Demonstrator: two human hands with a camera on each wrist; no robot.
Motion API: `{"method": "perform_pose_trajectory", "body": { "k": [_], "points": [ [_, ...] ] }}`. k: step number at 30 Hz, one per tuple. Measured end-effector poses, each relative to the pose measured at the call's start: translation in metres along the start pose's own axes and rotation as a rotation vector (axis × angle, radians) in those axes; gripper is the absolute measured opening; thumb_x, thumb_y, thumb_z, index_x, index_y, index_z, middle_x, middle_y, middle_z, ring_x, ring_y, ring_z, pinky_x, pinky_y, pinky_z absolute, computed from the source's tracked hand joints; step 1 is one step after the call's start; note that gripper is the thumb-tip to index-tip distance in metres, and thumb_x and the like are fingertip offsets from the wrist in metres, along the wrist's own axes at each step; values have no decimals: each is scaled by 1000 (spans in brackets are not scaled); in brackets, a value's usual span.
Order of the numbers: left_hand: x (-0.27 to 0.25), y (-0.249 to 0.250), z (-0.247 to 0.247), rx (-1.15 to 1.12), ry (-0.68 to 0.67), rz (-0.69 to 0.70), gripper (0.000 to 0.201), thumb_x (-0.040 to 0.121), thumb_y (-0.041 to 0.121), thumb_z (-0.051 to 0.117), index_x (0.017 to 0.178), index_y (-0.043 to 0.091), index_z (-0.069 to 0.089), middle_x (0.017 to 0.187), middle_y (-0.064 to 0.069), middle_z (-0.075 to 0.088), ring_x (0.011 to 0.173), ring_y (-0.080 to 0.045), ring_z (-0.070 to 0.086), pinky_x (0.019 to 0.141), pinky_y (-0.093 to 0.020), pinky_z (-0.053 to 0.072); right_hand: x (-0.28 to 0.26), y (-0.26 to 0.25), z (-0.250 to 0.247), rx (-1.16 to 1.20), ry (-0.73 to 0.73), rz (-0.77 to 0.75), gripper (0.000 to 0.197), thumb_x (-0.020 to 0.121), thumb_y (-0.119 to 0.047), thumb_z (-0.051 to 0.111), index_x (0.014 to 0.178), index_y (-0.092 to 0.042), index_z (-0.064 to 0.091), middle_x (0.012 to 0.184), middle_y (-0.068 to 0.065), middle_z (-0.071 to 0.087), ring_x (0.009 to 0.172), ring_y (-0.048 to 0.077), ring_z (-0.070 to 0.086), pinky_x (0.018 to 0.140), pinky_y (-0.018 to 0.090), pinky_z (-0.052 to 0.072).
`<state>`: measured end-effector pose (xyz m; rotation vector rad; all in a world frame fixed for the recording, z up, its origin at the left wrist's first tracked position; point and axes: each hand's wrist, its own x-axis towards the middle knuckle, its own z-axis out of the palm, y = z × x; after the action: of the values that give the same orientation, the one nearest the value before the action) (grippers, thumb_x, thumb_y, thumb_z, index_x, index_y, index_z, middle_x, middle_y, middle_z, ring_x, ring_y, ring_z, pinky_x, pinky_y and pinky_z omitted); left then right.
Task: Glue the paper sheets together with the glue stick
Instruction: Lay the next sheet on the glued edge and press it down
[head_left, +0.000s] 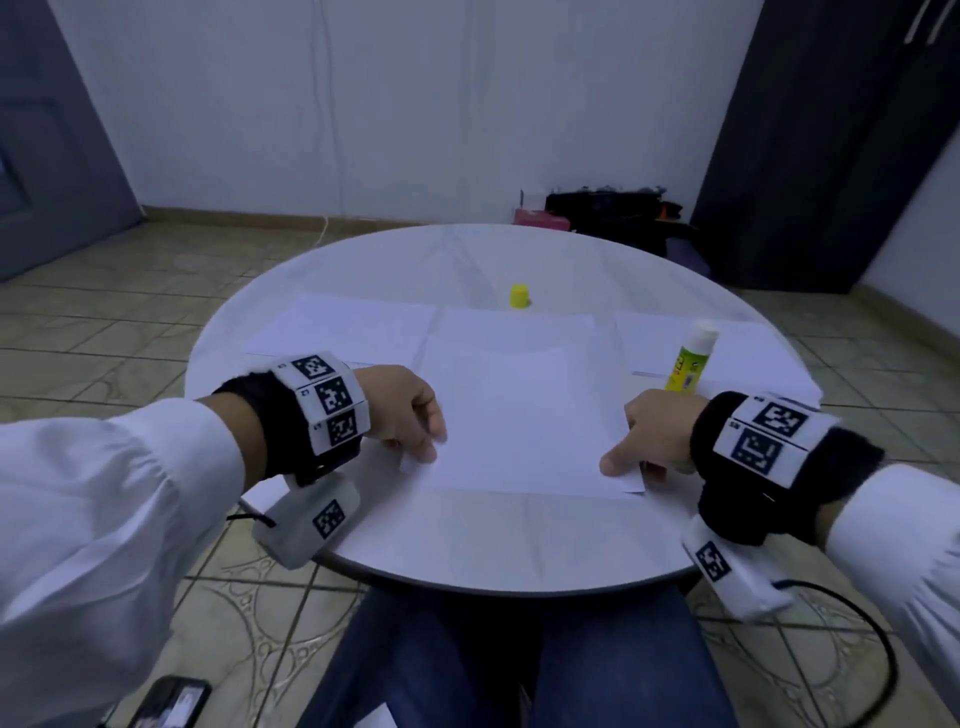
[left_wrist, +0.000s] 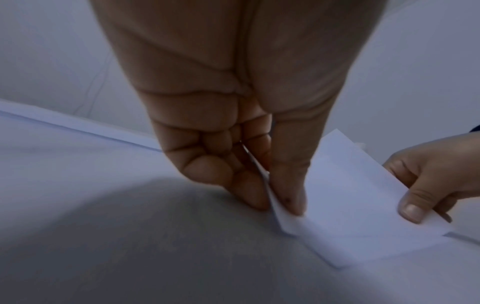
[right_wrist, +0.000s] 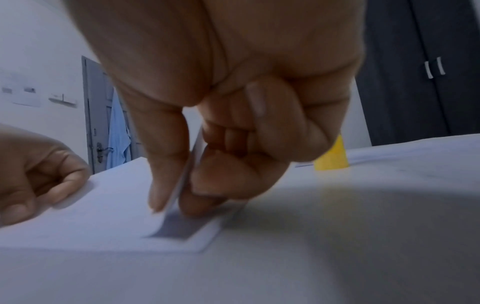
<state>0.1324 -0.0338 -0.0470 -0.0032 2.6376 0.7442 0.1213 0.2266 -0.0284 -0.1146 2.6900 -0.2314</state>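
Pinching one paper sheet — both hands.

White paper sheets on a white round desk; glue stick yellow-labelled with a white top, its cap plain yellow. Wrist bands white with black square-code markers over black cuffs, sleeves white, floor beige patterned tile.

Home room — tiled floor, wardrobe
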Motion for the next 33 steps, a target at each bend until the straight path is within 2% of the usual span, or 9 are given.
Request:
{"method": "perform_pose_trajectory", "body": {
  "k": [5,8,10,15,20,25,33],
  "points": [
    [2,-4,-1,14,-42,-14,20,75,15,81,82,24,65,55,13,64,60,-9,58,51,-9,41,6,1,0,-29,-43,-20,28,83,-34,70,73,-14,53,63,-1,58,49,13,48,46,20,37],
    [3,-5,-2,46,-38,-8,20,72,21,83,81,27,66,62,13,62,61,-7,55,57,-13,41,12,5,2,5,-55,-30,25,82,-29,71,73,-12,56,49,-3,61,45,14,51,48,22,41],
    [3,-6,-2,61,-33,1,19,71,24,83,80,29,67,59,15,57,60,-5,52,60,-15,39,16,7,3,40,-59,-34,22,81,-24,72,73,-10,57,43,-4,60,45,15,53,49,22,43],
    [2,-7,-2,60,-44,11,19,71,26,83,81,30,67,62,14,55,60,-3,51,64,-16,39,24,15,4,154,-67,-44,17,77,-14,74,75,-9,58,51,4,63,52,23,56,59,31,46],
    [-1,-5,-2,83,-58,21,21,70,29,84,83,33,67,63,14,55,62,-3,51,67,-17,39,28,21,5,238,-86,-53,16,76,-5,73,76,-6,58,56,11,63,48,22,58,55,29,43],
    [-4,-2,-2,110,-53,23,24,70,30,83,85,34,65,64,14,54,63,-2,50,65,-16,38,27,20,6,207,-82,-62,16,75,-7,71,69,-6,57,52,8,61,50,23,52,53,26,39],
    [-7,0,-2,132,-60,22,24,71,30,83,88,35,65,64,13,52,64,-2,49,63,-16,36,29,22,8,232,-68,-51,20,75,-11,75,79,-3,57,54,10,64,53,25,55,57,30,43]
  ]
}}
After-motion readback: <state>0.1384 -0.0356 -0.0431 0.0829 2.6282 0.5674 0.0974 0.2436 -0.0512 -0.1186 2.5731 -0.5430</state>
